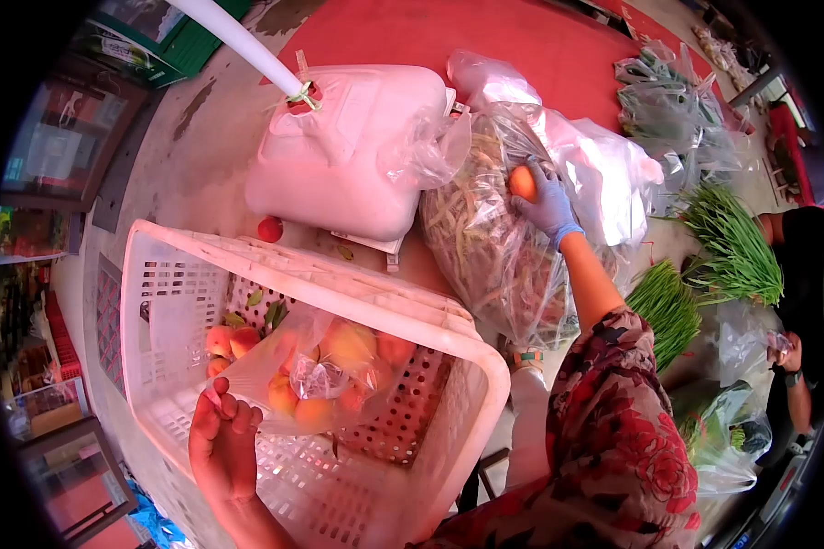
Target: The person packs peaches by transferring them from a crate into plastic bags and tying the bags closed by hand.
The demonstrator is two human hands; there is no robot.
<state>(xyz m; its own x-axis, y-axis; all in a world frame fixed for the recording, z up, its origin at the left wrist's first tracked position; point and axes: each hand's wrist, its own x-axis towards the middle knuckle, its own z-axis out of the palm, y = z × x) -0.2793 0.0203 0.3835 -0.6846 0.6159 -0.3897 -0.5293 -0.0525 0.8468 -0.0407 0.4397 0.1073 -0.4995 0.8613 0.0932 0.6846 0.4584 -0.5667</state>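
Here, left hand [224,448] pinching edge of clear bag [316,379], peaches [348,346] inside, at basket [487,366]. Right hand [551,206], blue glove, fingers curled round one peach [523,183], over big full bag [494,247].

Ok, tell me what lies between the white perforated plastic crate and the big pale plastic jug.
The head view shows a round red fruit, a small leaf and a white platform's edge.
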